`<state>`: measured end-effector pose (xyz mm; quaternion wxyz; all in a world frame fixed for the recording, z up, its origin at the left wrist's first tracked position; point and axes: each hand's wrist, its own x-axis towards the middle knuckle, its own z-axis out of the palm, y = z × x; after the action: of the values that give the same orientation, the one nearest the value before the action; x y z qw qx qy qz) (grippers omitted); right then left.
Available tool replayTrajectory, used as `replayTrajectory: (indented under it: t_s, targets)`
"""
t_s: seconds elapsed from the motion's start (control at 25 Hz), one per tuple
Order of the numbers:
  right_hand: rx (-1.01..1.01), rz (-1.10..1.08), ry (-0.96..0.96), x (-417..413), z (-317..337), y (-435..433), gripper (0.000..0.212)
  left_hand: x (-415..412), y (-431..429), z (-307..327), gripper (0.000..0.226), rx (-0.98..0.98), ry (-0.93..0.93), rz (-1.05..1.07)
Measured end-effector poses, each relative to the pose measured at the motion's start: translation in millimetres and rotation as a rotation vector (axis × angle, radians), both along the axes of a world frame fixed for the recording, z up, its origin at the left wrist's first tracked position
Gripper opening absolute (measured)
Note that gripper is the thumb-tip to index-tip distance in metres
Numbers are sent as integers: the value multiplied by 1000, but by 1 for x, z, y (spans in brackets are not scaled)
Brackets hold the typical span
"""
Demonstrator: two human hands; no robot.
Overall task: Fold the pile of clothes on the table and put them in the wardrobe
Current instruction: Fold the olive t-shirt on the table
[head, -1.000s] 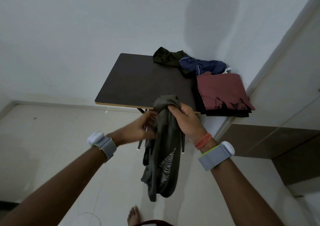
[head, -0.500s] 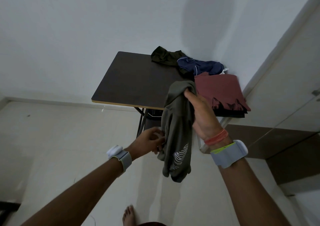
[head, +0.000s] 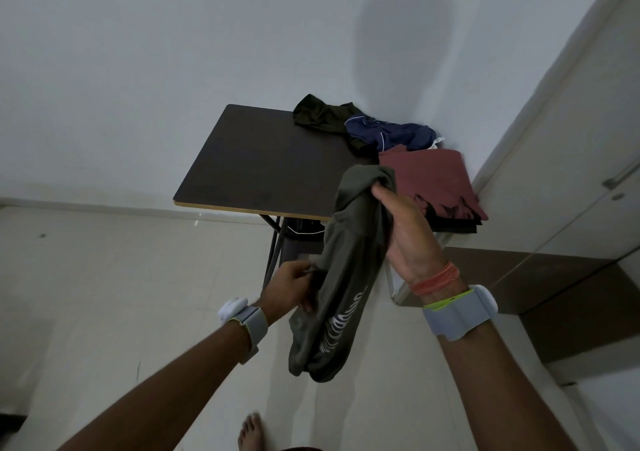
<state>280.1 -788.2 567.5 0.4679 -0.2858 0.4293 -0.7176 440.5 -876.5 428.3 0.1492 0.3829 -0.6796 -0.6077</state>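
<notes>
Now olive garment [head: 349, 277] hangs lengthwise, bunched top up in right hand [head: 405, 236]; left hand [head: 291, 286] pinches side edge.

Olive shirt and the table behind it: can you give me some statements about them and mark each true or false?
1. The right hand grips the top of the olive shirt. True.
2. The left hand is empty. False: it pinches the olive shirt's side edge.
3. A folded maroon shirt tops a stack on the table. True.
4. The olive shirt lies flat on the table. False: it hangs in the air, in front of the table.
5. A navy garment lies crumpled at the table's far side. True.
</notes>
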Motion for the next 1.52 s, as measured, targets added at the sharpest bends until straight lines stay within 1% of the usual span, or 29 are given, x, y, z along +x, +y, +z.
replayTrajectory:
  t_s: [0.08, 0.16, 0.24, 0.32, 0.44, 0.6, 0.68, 0.76, 0.8, 0.92, 0.96, 1.04, 1.08, 1.12, 1.2, 1.28, 1.36, 1.52]
  targets:
    - [-12, -47, 64, -9, -6, 4, 24, 8, -8, 5, 28, -25, 11, 138]
    - [1, -141, 116, -21, -14, 9, 21, 23, -18, 12, 27, -86, 72, 340]
    - [66, -250, 129, -36, -23, 16, 21, 37, -29, 20, 24, -170, 133, 526]
    - [116, -320, 128, -46, -33, 22, 19, 47, -36, 31, 23, -261, 165, 654]
    - [157, -362, 150, -51, -49, 23, 17, 51, -44, 40, 24, -366, 199, 739]
    - [198, -408, 225, -53, -68, 18, 13, 56, -50, 39, 22, -571, 80, 769]
    - [171, -407, 257, -51, -71, 15, 12, 60, -52, 38, 19, -629, 38, 730]
    - [140, -361, 325, -44, -70, 10, 11, 62, -55, 33, 14, -576, 29, 665]
    - [127, -318, 376, -39, -69, 5, 12, 62, -57, 31, 13, -503, 30, 608]
    - [66, -157, 555, -22, -62, -11, 15, 53, -55, 31, 8, -189, 93, 365]
    - [43, -104, 609, -15, -60, -16, 15, 48, -50, 35, 20, -134, 115, 258]
    - [10, -1, 732, 0, -54, -25, 17, 34, -38, 48, 47, -122, 167, 7]
    - [1, 63, 805, 8, -53, -28, 16, 26, -31, 58, 52, -122, 189, -104]
    - [-5, 124, 884, 15, -54, -32, 14, 18, -27, 66, 47, -134, 180, -187]
    - [-2, 172, 1004, 23, -55, -36, 12, 7, -27, 73, 28, -177, 117, -285]
    - [17, 153, 993, 22, -55, -36, 12, 6, -33, 72, 25, -164, 27, -296]
    - [39, 151, 853, 16, -56, -32, 18, 9, -38, 70, 27, -137, -14, -292]
    - [141, 197, 491, 4, -76, -25, 51, 14, -37, 78, 13, -115, 124, -277]
